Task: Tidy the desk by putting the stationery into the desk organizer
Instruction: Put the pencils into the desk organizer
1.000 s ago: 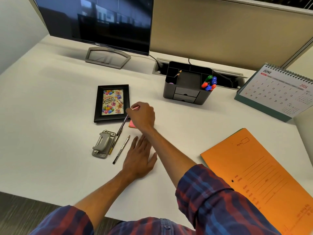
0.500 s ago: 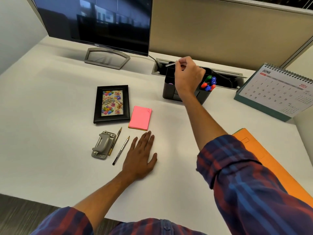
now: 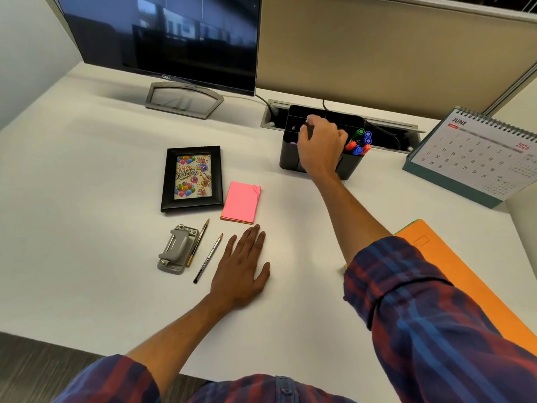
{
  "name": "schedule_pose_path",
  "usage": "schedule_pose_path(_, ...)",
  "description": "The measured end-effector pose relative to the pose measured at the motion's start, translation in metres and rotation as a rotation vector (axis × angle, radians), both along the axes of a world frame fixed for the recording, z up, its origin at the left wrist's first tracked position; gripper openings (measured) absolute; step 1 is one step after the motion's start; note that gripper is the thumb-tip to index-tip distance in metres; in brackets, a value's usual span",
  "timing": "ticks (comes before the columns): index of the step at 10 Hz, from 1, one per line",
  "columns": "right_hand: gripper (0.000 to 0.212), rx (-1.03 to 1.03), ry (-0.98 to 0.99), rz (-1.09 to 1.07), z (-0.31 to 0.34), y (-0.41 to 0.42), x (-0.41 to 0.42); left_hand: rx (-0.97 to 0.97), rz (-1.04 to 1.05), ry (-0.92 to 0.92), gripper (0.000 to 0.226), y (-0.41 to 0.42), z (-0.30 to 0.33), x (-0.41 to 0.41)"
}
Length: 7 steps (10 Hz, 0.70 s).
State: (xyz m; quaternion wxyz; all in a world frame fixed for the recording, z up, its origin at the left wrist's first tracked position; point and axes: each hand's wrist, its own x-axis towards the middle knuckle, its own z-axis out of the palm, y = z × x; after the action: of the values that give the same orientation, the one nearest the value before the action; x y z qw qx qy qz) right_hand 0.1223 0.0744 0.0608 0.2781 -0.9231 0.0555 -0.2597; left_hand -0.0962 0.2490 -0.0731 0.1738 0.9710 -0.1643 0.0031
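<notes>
A black desk organizer [image 3: 350, 167] sits under the right hand [image 3: 321, 144], fingers curled over its compartments, their hold impossible to make out. Two pencils [image 3: 207, 258] lie just beside the flat, relaxed left hand [image 3: 242, 267]. Lowering items upright should prevent jamming.

The right hand [image 3: 321, 142] has come down onto the black plastic desk organizer [image 3: 350, 167]. The thin pen it carried no longer shows.
</notes>
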Motion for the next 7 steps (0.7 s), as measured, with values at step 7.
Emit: schedule_pose_path(7, 0.025, -0.178, 0.565, 0.556, -0.059, 0.104, -0.122, 0.042, -0.032, -0.006, 0.061, 0.0, 0.008, 0.0)
